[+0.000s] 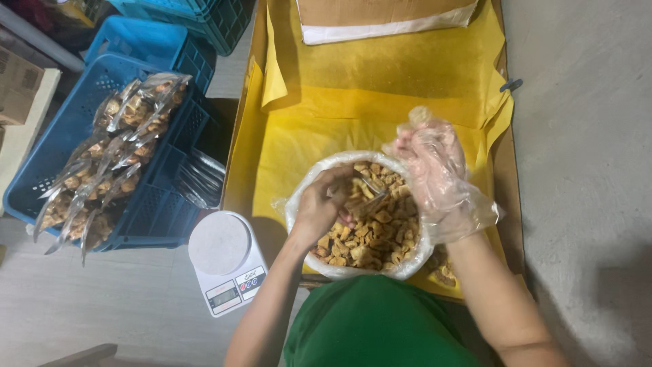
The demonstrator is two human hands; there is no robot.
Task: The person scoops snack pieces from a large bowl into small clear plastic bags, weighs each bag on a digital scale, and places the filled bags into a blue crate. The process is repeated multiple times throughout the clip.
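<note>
A white plastic-lined tub (303,204) full of golden fried snack pieces (377,234) sits on a yellow sheet (380,88) in front of me. My left hand (319,204), bare, holds a small clear pouch (363,197) over the snacks at the tub's left side. Wearing a loose clear plastic glove, my right hand (435,170) hovers above the tub's right rim with fingers bunched, possibly pinching a few pieces.
A white digital kitchen scale (226,261) stands on the floor left of the tub. A blue crate (61,149) farther left holds several filled clear snack pouches (112,160). More blue crates (170,27) lie behind it. A cardboard box (384,17) rests at the top of the sheet.
</note>
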